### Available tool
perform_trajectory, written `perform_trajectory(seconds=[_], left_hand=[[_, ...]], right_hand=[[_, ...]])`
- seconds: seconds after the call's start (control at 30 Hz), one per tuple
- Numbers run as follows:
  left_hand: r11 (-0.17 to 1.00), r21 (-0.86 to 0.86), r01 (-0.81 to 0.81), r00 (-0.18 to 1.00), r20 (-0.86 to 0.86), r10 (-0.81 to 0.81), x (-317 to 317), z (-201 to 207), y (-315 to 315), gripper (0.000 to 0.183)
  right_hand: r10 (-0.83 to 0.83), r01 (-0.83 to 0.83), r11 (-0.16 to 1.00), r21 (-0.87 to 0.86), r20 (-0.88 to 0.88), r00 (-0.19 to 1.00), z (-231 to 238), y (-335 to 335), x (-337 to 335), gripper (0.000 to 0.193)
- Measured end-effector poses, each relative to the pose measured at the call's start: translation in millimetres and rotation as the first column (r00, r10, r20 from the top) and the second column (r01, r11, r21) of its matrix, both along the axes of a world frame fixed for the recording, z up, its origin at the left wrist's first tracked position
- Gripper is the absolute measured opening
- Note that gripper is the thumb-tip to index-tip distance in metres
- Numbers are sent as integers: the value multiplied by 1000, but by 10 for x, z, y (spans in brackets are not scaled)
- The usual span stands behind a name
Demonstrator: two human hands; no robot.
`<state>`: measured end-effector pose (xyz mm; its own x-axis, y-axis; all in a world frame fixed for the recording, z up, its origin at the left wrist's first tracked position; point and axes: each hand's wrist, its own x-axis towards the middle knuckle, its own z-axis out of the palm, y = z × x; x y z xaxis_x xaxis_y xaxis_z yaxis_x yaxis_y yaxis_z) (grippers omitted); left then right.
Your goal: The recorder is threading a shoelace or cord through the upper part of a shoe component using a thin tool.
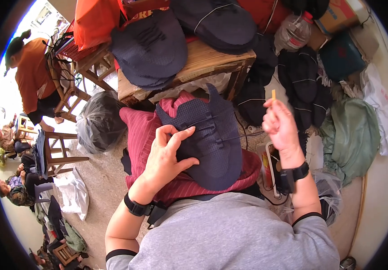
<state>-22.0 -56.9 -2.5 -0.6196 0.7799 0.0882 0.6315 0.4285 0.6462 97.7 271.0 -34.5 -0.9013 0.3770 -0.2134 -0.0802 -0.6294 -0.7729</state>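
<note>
A dark navy knitted shoe upper (223, 166) lies across my lap, over a maroon striped cloth (140, 135). Dark cord crosses the loops at its middle and trails off to the right. My left hand (167, 150) rests on the upper's left part, fingers spread, with the index fingertip beside the cord and the thumb apart from it. Raised to the right, off the upper, my right hand (278, 123) is closed around a small tool with a yellow end (273, 94) sticking up. The rest of that tool is hidden in the fist.
Ahead stands a wooden bench (198, 60) with stacked navy uppers (149, 49) on it. Tied dark bundles (304, 81), a plastic jug (294, 31) and a green sack (353, 130) are to the right. At left are a filled plastic bag (99, 121), stools (59, 153) and several seated people.
</note>
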Motion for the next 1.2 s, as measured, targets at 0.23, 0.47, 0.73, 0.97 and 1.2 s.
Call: perform_trajectory(seconds=[0.23, 0.47, 0.73, 0.97, 1.2], left_hand=[[1000, 14, -13, 1000, -16, 13, 62, 18, -21, 86], [995, -74, 70, 953, -289, -89, 257, -50, -172, 63], [989, -33, 145, 964, -221, -148, 243, -11, -294, 53], [995, -84, 54, 900, -428, -85, 57, 6, -195, 49], [960, 269, -73, 985, 172, 27, 245, 127, -102, 32]], right_hand=[[-144, 146, 988, 53, -32, 989, -26, 397, 224, 27], [-356, 350, 929, 119, 26, 934, 21, 416, 66, 28], [-285, 296, 915, 274, -79, 955, 263, 315, -42, 29], [198, -289, 759, 584, 216, 956, 447, -450, -102, 21], [534, -612, 607, 507, 310, 786, 611, -1040, -67, 13]])
